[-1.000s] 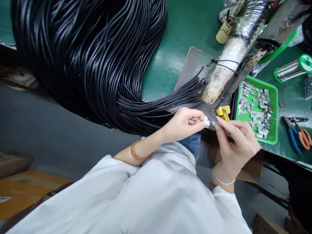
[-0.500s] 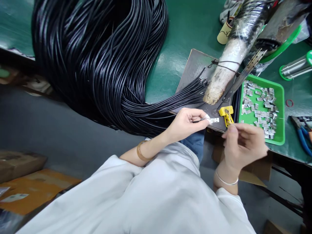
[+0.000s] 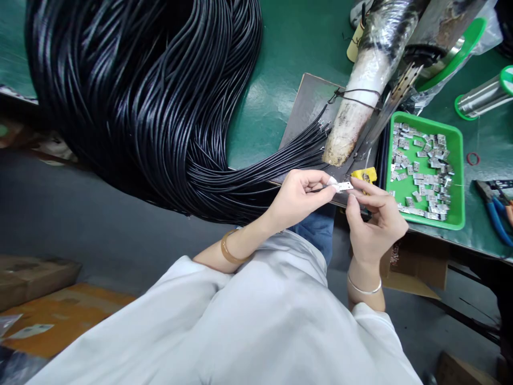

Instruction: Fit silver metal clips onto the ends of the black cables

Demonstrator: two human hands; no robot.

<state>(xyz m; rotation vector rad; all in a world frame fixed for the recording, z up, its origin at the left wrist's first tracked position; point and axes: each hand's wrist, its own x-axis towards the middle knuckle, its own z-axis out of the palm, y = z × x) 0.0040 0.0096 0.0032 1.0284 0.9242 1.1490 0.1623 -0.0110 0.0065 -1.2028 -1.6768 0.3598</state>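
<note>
A metal USB plug sticks out past the fingertips of my left hand, which is closed in a pinch around its rear end. White wrapping covers one of those fingertips. My right hand is just to the right, thumb and forefinger apart near the plug's free end; whether they touch it I cannot tell. Behind the right fingers is a yellow clip, partly hidden. A thick bundle of black cables runs behind my left hand, its stripped ends lying on a dark board.
A green tray of loose USB plugs stands to the right. Above the board slants a plastic-wrapped tube beside a perforated metal strip. Farther right are a solder wire spool, a red ring and blue-handled pliers.
My right hand has moved left from beside the yellow clip to the plug's end, its fingers now parted. My left hand keeps its pinch on the plug. The view has shifted slightly.
</note>
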